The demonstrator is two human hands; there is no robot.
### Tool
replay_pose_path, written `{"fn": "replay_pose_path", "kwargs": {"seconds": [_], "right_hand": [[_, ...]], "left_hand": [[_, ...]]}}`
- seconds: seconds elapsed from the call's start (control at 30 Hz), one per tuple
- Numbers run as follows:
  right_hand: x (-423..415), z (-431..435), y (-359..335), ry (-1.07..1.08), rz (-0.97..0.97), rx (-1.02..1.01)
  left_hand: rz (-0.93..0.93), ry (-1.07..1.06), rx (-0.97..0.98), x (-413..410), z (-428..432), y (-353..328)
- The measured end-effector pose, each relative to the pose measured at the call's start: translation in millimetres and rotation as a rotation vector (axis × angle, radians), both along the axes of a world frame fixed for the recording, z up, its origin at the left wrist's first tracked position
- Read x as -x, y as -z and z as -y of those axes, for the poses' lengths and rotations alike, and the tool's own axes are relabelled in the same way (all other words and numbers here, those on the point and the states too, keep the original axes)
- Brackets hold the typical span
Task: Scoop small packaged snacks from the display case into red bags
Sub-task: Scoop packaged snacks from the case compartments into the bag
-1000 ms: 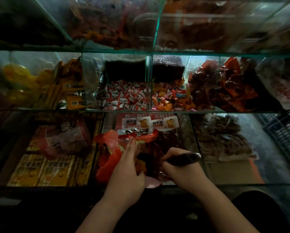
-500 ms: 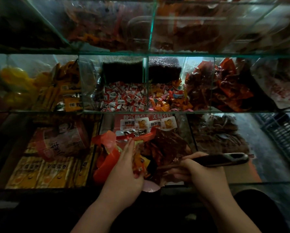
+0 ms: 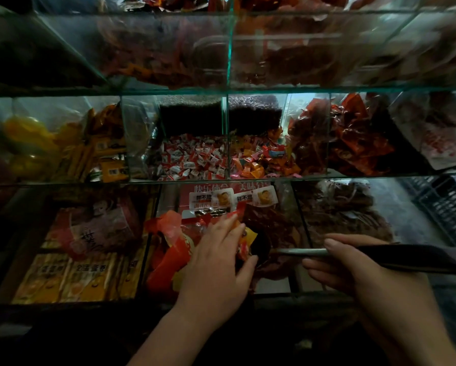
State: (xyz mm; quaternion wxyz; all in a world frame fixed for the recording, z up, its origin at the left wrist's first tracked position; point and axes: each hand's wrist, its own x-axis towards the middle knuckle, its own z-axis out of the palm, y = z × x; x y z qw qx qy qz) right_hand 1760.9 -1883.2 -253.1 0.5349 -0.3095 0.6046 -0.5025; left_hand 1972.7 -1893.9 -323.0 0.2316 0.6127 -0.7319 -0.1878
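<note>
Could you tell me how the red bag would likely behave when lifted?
Probably floppy: the red bag is thin film, crumpled in folds. Likely light, so any load would make it sag. Its mouth may close unless the left hand props it.

The right grip curls round the dark handle of the scoop, its bowl reaching left from the grip among brown snack packets. Just left of the bowl, the left grip rests, fingers spread, on the red bag.
</note>
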Motion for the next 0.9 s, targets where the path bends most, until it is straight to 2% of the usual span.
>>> {"fn": "replay_pose_path", "kwargs": {"seconds": [0.17, 0.3, 0.47, 0.57, 0.7, 0.83, 0.9], "right_hand": [[-2, -13, -21, -0.043, 0.095, 0.054], [-5, -24, -38, -0.068, 0.155, 0.081], [-4, -21, -58, -0.175, 0.325, -0.066], [-3, -18, -56, -0.103, 0.294, -0.009], [-8, -11, -52, 0.122, 0.240, 0.214], [-1, 31, -43, 0.181, 0.407, 0.141], [-1, 50, -38, 0.223, 0.408, 0.131]], "left_hand": [[0.103, 0.006, -0.048, 4, 16, -1], [-0.015, -0.018, 0.018, 9, 13, -3], [-0.087, -0.020, 0.080, 13, 14, -10], [-0.088, 0.019, 0.121, 16, 31, -20], [-0.064, 0.121, 0.204, 22, 73, -39], [-0.033, 0.194, 0.182, 31, 125, -51], [-0.062, 0.173, 0.116, 32, 146, -52]]}}
